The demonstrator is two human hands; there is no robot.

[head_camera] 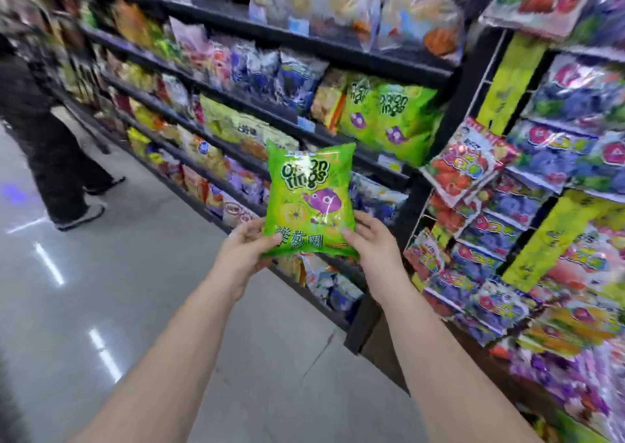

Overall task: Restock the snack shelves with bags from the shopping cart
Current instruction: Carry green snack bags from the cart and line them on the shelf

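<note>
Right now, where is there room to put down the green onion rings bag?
Bare room shows only on the grey floor, between the shelves and another person's shoes. The row of matching onion rings bags looks packed up to the black post; the rack on the right is crammed.

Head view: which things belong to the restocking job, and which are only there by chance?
Job: onion rings bag, held by left hand and right hand; matching green bags on the shelf.
Not the job: another person's legs; hanging sweet packs; floor.
</note>
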